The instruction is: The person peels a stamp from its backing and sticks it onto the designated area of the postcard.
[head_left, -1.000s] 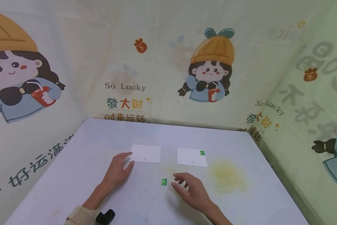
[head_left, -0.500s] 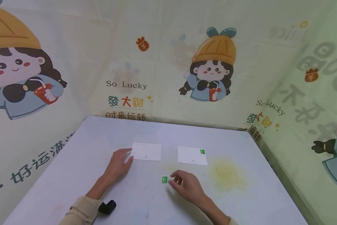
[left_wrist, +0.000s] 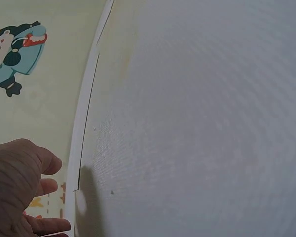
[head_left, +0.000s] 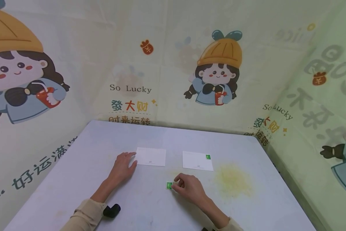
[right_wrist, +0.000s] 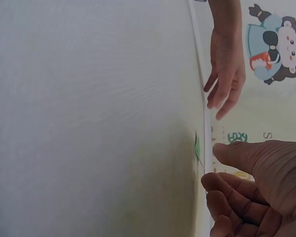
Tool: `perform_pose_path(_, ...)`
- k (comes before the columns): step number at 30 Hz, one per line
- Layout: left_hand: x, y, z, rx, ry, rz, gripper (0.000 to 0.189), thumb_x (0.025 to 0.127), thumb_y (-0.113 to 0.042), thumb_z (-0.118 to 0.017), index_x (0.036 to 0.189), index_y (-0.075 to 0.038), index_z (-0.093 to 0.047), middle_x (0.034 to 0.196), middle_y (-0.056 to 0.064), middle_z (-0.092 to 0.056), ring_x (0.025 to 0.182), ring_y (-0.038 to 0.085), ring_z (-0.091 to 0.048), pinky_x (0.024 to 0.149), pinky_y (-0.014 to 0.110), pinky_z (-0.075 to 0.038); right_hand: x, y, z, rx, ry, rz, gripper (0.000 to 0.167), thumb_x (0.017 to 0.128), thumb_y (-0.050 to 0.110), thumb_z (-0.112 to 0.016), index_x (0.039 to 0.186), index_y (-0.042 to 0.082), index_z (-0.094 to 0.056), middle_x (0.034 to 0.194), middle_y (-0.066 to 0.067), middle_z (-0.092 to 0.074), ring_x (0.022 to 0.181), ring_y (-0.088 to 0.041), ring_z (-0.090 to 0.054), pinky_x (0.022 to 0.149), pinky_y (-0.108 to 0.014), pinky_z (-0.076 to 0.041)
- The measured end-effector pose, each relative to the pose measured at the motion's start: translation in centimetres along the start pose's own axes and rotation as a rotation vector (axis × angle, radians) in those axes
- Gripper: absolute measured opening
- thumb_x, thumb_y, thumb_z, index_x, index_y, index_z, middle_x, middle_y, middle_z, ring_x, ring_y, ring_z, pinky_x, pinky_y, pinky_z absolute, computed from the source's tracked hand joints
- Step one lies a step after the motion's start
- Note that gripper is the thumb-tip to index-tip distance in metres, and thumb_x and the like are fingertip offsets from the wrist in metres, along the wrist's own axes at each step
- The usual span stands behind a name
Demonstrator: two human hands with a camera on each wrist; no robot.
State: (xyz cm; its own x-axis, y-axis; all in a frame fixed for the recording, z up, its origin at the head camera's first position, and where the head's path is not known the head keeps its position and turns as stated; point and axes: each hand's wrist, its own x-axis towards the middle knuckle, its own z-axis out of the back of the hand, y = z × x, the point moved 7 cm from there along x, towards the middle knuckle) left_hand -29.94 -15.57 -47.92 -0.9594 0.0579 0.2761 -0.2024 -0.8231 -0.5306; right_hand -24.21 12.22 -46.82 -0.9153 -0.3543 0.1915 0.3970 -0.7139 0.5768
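Note:
Two white cards, perhaps envelopes, lie side by side on the table. The left card [head_left: 151, 157] bears only small print near its lower edge; the right card [head_left: 195, 162] has a green stamp in its upper right corner. My left hand [head_left: 122, 166] is at the left card's left edge, fingers extended and relaxed. In front of the cards lies a loose green stamp [head_left: 168, 185]. My right hand [head_left: 190, 189] reaches this stamp's right edge, its fingertips partly covering it. Thumb and index finger stand apart in the right wrist view; whether they touch the stamp I cannot tell.
The white table [head_left: 144, 202] has a yellow stain [head_left: 233, 179] at the right. A black device [head_left: 112, 210] sits beside my left sleeve [head_left: 84, 215]. A printed cloth [head_left: 167, 70] hangs behind the table and along both sides.
My right hand has moved slightly left, so its fingertips now overlap the loose stamp's right edge. My left hand stays by the left card. The head view has shifted a little.

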Motion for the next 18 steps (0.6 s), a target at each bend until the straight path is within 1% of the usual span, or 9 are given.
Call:
perform_pose_path(6, 0.23, 0.24, -0.24, 0.007, 0.023, 0.018, 0.044, 0.096, -0.013, -0.066, 0.135, 0.006, -0.059, 0.134, 0.035, -0.054, 0.129, 0.052, -0.046, 0.106, 0.063, -0.04, 0.27, -0.38, -0.43, -0.034, 0.004, -0.007, 0.019, 0.086, 0.025, -0.082, 0.096, 0.011, -0.073, 0.068, 0.01, -0.065, 0.059, 0.0, -0.049, 0.056, -0.021, -0.041)
perform_pose_path(12, 0.31, 0.57, -0.42, 0.011, 0.032, 0.039, 0.045, 0.097, -0.015, -0.066, 0.136, 0.005, -0.058, 0.138, 0.035, -0.052, 0.134, 0.052, -0.042, 0.109, 0.064, -0.036, 0.5, -0.48, -0.74, -0.061, 0.013, -0.03, 0.026, 0.083, 0.031, -0.085, 0.097, 0.011, -0.074, 0.066, 0.01, -0.063, 0.059, -0.001, -0.048, 0.055, -0.022, -0.04)
perform_pose_path(18, 0.42, 0.59, -0.49, 0.04, 0.037, 0.029, 0.045, 0.097, -0.016, -0.066, 0.136, 0.005, -0.059, 0.14, 0.035, -0.051, 0.136, 0.052, -0.041, 0.111, 0.065, -0.035, 0.66, -0.29, -0.96, -0.063, 0.029, -0.04, 0.025, 0.082, 0.029, -0.085, 0.096, 0.011, -0.075, 0.065, 0.01, -0.061, 0.058, -0.001, -0.047, 0.054, -0.022, -0.039)
